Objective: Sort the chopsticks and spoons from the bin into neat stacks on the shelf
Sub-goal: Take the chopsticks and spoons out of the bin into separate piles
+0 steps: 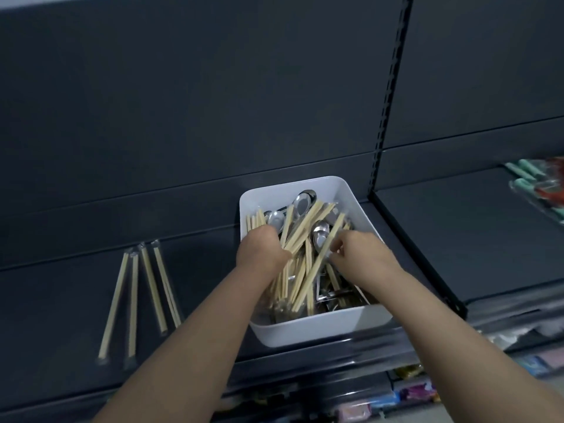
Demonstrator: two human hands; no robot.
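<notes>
Left hand (262, 248) fingers curled round chopsticks (300, 270); right hand (358, 253) fingers pinch one stick — long axes run away from body, leaning right. Both hands inside bin (305, 334), spoons (302, 203) beneath. Laid pairs (134, 300) on shelf (61, 285) well left — left hand nearer.

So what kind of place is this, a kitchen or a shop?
Most likely a shop aisle. The dark metal shelf has a slotted upright behind it, as retail racking does. Wrapped chopsticks lie out on it, and colourful packaged goods fill the shelves below.
</notes>
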